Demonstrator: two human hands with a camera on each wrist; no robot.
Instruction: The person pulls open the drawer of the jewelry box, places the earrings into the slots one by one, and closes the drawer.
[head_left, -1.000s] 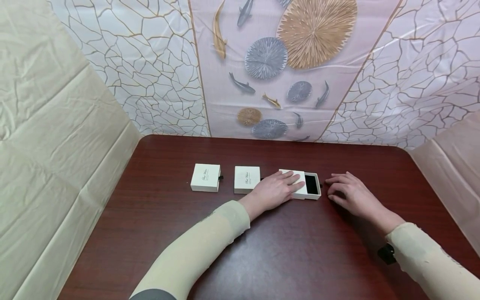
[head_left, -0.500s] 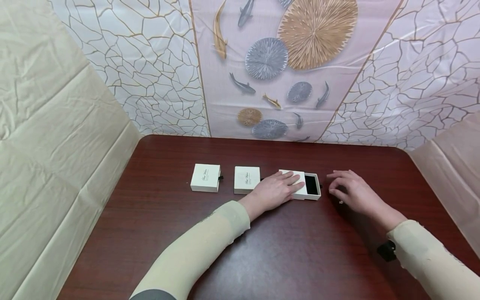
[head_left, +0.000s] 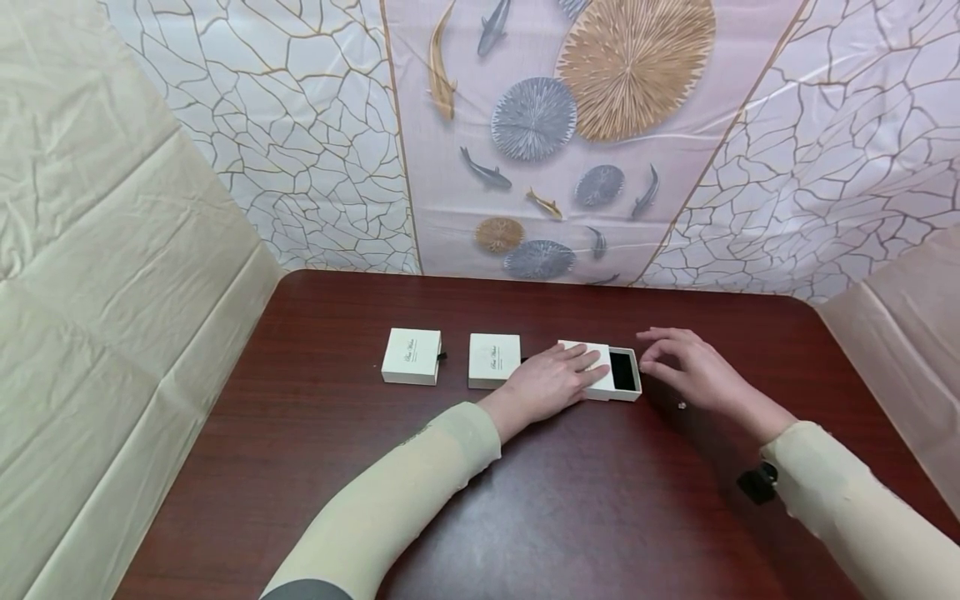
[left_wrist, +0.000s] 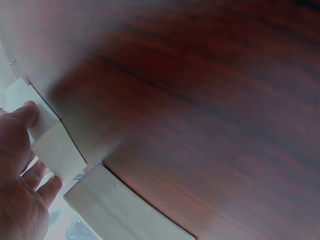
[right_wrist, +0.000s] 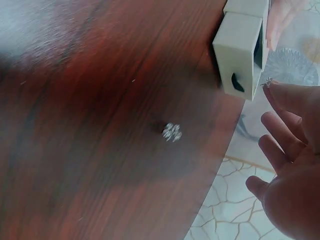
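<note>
My left hand [head_left: 551, 379] lies over a white drawer box [head_left: 567, 342], its fingers spread across the lid and its thumb on the front side. The box's drawer [head_left: 625, 375] sticks out to the right, showing a black lining. My right hand [head_left: 693, 371] is raised at the drawer's right end. Between thumb and finger it pinches a small silver earring [right_wrist: 268, 82], its pin showing, while the other fingers stay apart. A second silver earring [right_wrist: 172, 132], shaped like a flower, lies on the table in front of the right hand.
Two more white boxes, one at the left [head_left: 411, 356] and one in the middle [head_left: 493, 360], stand in the same row. They have printed lids. The dark red table [head_left: 525, 517] meets a patterned cloth wall [head_left: 450, 242] behind and beige cloth [head_left: 135, 317] at the left.
My right hand has risen from the tabletop with an earring and moved left and back to the drawer's end. The earring on the table has come into view. The left hand has stayed put.
</note>
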